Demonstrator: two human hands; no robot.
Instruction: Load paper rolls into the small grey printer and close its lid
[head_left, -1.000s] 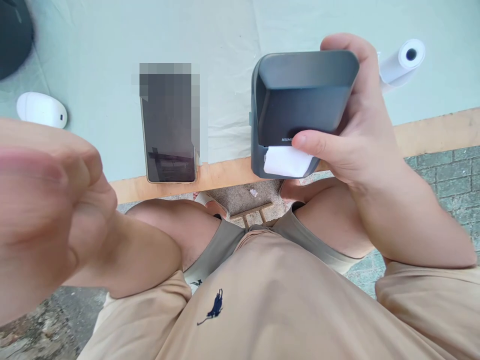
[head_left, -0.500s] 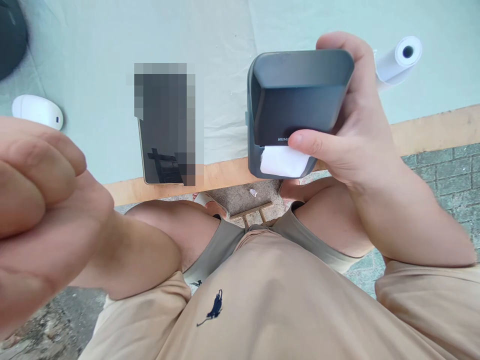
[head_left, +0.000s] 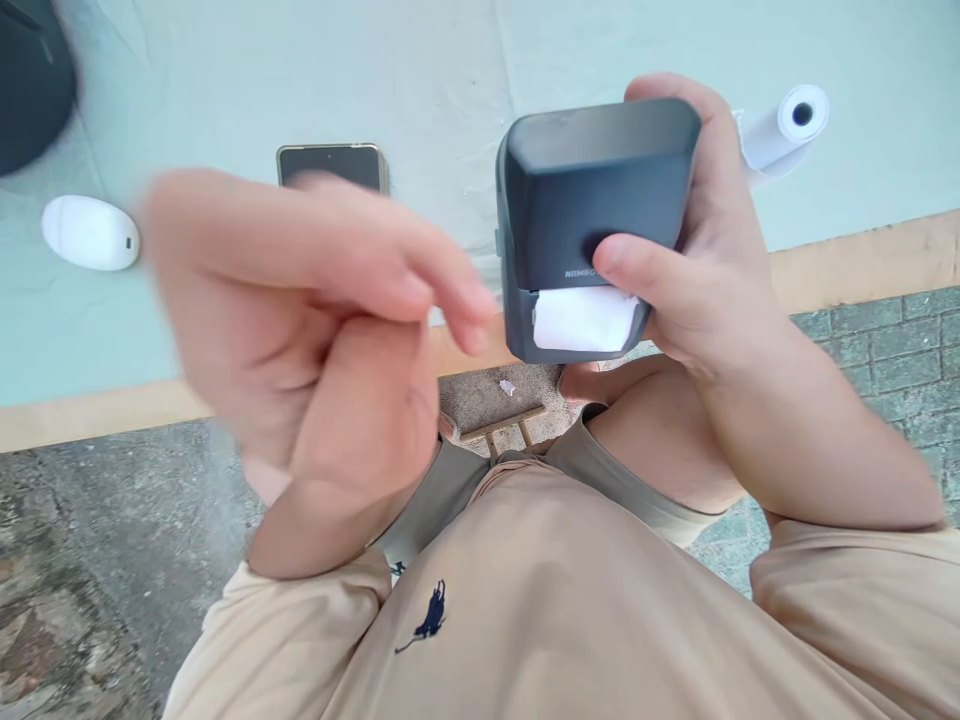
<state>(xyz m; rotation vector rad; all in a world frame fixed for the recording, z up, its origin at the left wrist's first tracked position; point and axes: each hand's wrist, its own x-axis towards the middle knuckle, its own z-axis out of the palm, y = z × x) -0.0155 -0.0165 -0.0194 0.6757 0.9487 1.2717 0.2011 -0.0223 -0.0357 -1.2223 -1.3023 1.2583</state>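
In the head view, my right hand (head_left: 694, 270) is closed around a dark grey label printer (head_left: 600, 200), gripping its right side with the thumb on the front. A white paper strip (head_left: 585, 320) sticks out of the slot at the lower end of the printer. My left hand (head_left: 322, 320) hovers left of the printer, blurred by motion. Its fingers are bent but apart, with the tips pointing at the printer's lower left edge and not touching it. Nothing shows in that hand. Behind it, a phone (head_left: 330, 165) lies on the table, mostly hidden.
A white paper roll (head_left: 776, 135) lies on the light cloth at the right. Over on the left are a white rounded case (head_left: 90, 232) with a small dark port and a black round object (head_left: 34, 90). A wooden table edge (head_left: 870, 245) runs in front of my legs.
My left hand has swung in from the far left toward the printer, and its fist has loosened. It now covers much of the phone. The right hand still holds the printer in nearly the same place.
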